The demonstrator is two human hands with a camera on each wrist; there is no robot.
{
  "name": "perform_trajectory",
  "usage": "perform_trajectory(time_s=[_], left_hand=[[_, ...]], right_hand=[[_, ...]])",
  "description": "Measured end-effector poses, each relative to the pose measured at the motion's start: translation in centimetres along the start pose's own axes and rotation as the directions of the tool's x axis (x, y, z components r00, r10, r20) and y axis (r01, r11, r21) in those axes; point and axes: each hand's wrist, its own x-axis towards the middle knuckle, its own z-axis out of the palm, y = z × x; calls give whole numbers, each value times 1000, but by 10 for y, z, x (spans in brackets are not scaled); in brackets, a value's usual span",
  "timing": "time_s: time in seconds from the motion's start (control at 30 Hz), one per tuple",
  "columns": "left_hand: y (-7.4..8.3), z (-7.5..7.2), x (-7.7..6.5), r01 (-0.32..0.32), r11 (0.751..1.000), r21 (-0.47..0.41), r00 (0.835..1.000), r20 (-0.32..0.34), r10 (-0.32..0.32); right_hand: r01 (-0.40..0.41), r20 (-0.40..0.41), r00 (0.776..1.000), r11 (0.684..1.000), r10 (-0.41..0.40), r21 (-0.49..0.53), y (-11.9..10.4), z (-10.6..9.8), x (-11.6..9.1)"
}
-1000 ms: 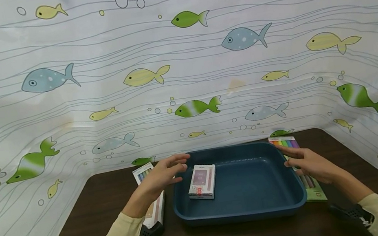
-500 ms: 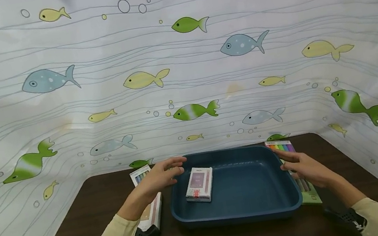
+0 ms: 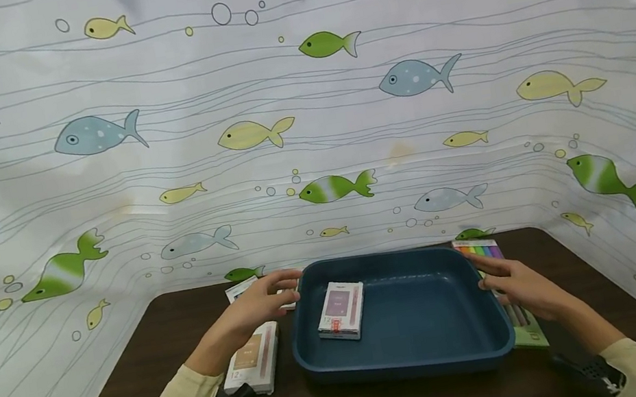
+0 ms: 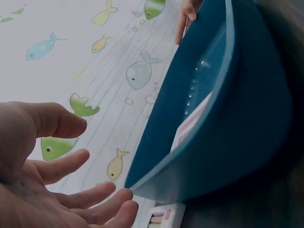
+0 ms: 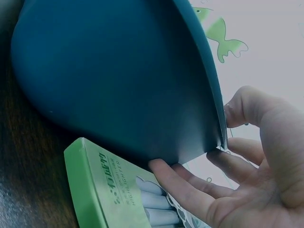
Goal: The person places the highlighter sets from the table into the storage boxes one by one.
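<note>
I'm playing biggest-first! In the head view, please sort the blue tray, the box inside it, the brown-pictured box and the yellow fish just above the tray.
1. Blue tray
2. Box inside and brown-pictured box: too alike to rank
3. Yellow fish

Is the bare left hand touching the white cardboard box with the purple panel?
Apart: the head view shows part of the rectangular blue tray between the left hand and that box.

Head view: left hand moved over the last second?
Yes, leftward. Against the central green-and-white fish printed on the backdrop, the fingertips of the left hand reached right of its nose earlier; now they end left of it.
</note>
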Motion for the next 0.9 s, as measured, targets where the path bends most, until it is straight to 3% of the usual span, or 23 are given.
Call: perform_trajectory(time_s=[0.37, 0.63, 0.9], left_hand=[[-11, -12, -13, 1, 1000, 13, 1000, -8, -1], [-24, -20, -24, 48, 998, 29, 999, -27, -47], [-28, -25, -27, 76, 997, 13, 996, -40, -75]], right_hand=[[8, 8, 1000, 1000, -8, 0, -1, 0, 1], [8, 17, 1000, 1000, -9, 22, 0, 1, 3], [23, 12, 1000, 1000, -24, 6, -1, -1, 1]])
